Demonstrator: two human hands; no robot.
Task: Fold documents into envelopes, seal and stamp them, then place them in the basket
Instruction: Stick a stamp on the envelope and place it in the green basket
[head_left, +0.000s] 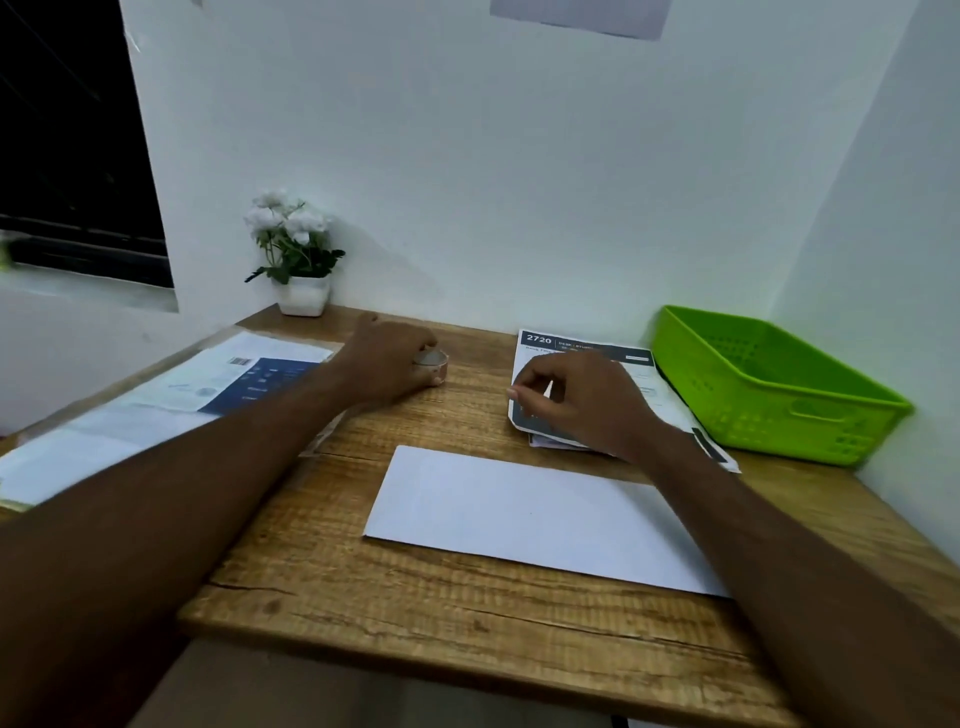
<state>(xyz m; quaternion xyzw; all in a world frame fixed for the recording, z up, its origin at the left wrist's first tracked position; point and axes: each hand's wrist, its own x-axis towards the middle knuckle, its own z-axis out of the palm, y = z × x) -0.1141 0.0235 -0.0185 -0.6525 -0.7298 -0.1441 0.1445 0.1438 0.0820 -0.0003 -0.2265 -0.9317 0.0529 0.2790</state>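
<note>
A plain white envelope (530, 512) lies flat in the middle of the wooden desk (415, 597). My left hand (387, 364) reaches to the back of the desk and curls around a small round object (434, 364), which looks like a roll of tape or a stamp. My right hand (576, 400) hovers with bent fingers over a printed sheet marked 2720 (540, 340); whether it pinches anything is unclear. A green plastic basket (769, 384) stands at the right, with nothing visible inside.
A stack of printed documents (208, 389) lies along the left side of the desk. A white pot of white flowers (298, 260) stands at the back left against the wall. Walls close the desk in behind and on the right.
</note>
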